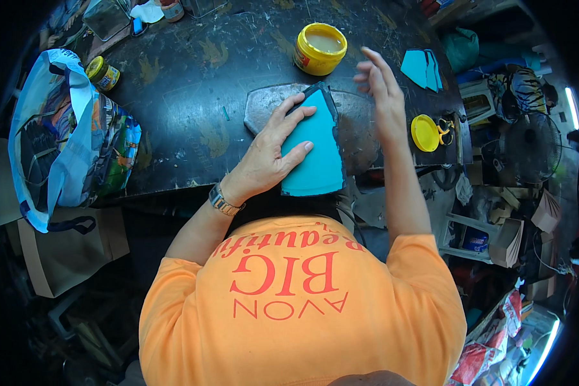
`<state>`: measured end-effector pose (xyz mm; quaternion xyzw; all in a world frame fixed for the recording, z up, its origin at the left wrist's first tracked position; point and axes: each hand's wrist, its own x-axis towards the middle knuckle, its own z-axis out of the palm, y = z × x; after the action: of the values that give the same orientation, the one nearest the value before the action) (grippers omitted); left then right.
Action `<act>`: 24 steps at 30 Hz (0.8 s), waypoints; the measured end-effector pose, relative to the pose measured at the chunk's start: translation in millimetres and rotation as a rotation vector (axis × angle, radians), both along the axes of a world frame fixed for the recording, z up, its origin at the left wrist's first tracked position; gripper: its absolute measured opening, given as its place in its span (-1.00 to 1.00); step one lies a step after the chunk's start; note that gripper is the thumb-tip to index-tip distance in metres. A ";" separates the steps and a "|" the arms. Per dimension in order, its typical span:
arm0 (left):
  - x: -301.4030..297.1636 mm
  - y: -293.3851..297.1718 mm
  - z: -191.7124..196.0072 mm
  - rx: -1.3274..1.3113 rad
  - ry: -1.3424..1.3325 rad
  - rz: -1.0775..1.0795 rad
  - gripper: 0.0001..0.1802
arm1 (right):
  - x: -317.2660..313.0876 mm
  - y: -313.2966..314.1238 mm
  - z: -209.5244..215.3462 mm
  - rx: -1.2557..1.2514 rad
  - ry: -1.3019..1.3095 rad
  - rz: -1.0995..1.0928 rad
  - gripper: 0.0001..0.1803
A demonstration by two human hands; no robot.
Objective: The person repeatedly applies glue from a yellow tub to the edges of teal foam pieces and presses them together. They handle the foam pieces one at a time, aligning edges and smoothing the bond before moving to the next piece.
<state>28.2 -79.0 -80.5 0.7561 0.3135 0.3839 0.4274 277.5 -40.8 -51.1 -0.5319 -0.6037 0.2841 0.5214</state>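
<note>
A flat teal panel [313, 148] with a dark border lies at the table's near edge, its narrow end pointing away from me. My left hand [271, 143] holds it from the left, thumb and fingertips resting on its upper face. Under its far part is a worn, dark flat slab [264, 106]. My right hand [383, 90] is raised to the right of the panel, fingers stretched out and nothing seen in it. Just beyond that hand stands an uncovered yellow jar [321, 50] with pale, cloudy contents.
More teal pieces [421, 69] lie at the far right. A yellow lid [424, 132] and yellow-handled scissors [444, 131] sit near the right edge. On the left stand a bulging blue-white bag [77, 128] and a small yellow-lidded jar [103, 73]. A fan [531, 145] is off the table, right.
</note>
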 end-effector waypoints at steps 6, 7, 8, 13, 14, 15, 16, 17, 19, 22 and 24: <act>-0.7 -1.6 1.3 0.029 0.025 0.027 -0.43 | 13.5 100.7 -4.7 0.104 -0.689 -0.095 -0.46; -0.6 -2.0 1.4 0.022 0.028 0.032 -0.43 | 10.0 109.0 -7.7 0.066 -0.779 -0.103 -0.39; -0.3 -2.5 1.6 0.018 0.021 0.037 -0.43 | 6.5 115.0 -9.7 0.076 -0.914 -0.101 -0.38; -1.9 -2.8 6.0 0.025 0.040 0.023 -0.45 | -0.2 125.7 -1.2 -0.023 -1.089 -0.060 -0.36; -2.1 -2.8 7.3 0.017 0.048 0.021 -0.46 | -2.2 122.9 -0.7 0.096 -0.994 -0.137 -0.37; -2.3 -2.7 8.4 0.007 0.054 0.020 -0.46 | -4.8 117.5 -1.9 0.235 -0.894 -0.218 -0.37; -2.4 -2.8 9.4 0.006 0.058 0.023 -0.47 | -6.9 109.9 -3.6 0.370 -0.789 -0.297 -0.38; -2.6 -2.5 10.4 0.007 0.064 0.023 -0.47 | -7.1 101.7 -3.5 0.337 -0.815 -0.290 -0.47; -2.2 -1.5 11.4 0.017 0.072 0.029 -0.48 | -7.6 80.4 -4.4 0.282 -1.039 -0.255 -0.53; -1.2 -0.9 10.5 0.025 0.065 0.047 -0.49 | -7.5 45.2 -3.1 0.265 -1.013 -0.184 -0.63; -1.5 -0.1 9.6 0.009 0.049 0.043 -0.50 | -3.8 25.6 1.5 0.216 -0.854 -0.115 -0.63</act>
<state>26.8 -79.1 -70.8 0.7605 0.3383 0.3756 0.4076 273.6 -15.2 -49.6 -0.5766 -0.7607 -0.0552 0.2930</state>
